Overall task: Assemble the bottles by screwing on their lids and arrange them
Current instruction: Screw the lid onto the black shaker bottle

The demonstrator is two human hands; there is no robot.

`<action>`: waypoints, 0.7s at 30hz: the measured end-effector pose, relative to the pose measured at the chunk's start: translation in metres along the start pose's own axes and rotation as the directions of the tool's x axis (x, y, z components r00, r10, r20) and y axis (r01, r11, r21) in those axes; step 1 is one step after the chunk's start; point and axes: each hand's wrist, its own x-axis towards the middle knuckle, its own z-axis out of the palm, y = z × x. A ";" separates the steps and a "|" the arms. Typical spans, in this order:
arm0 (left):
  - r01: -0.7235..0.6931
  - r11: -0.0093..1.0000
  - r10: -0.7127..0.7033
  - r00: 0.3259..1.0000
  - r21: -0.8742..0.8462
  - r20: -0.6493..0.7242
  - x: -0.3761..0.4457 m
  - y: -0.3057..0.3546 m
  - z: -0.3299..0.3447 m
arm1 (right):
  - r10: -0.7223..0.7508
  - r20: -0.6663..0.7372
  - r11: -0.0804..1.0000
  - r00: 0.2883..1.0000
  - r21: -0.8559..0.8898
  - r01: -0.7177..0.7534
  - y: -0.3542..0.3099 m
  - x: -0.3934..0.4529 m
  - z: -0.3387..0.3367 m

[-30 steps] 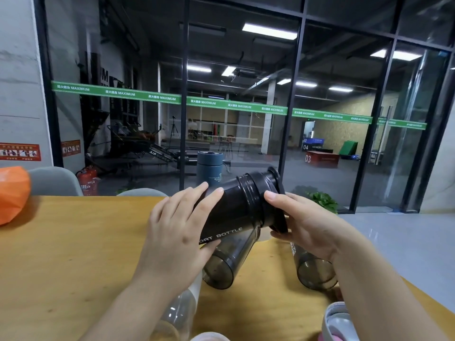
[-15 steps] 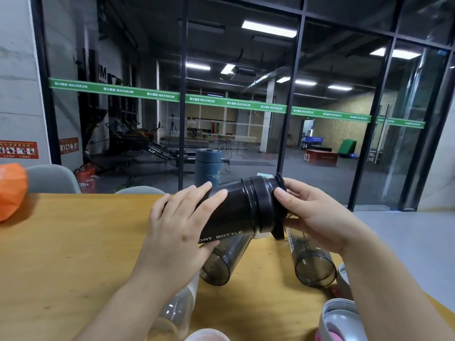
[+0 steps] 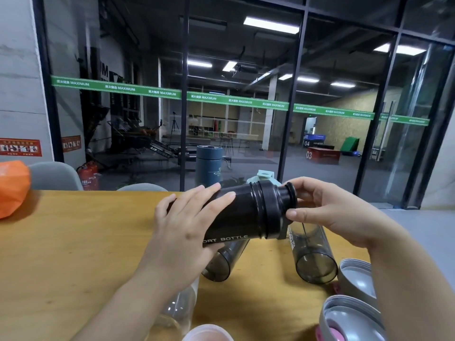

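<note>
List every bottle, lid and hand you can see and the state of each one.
black bottle: held sideways above the table, lid on
black lid: on the bottle's neck
left hand: grips the bottle body
right hand: pinches the lid
two smoky bottles: lying down, uncapped
blue bottle: upright, capped
grey lids: loose, unattached

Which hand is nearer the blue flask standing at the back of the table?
Left. The left hand grips the black bottle just below the blue flask; the right hand is off to its right, on the lid.
</note>
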 end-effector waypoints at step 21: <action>-0.030 1.000 0.030 0.999 -0.008 -0.018 0.000 0.003 0.000 | 0.015 -0.097 0.999 0.995 -0.035 -0.019 0.002 0.005 0.005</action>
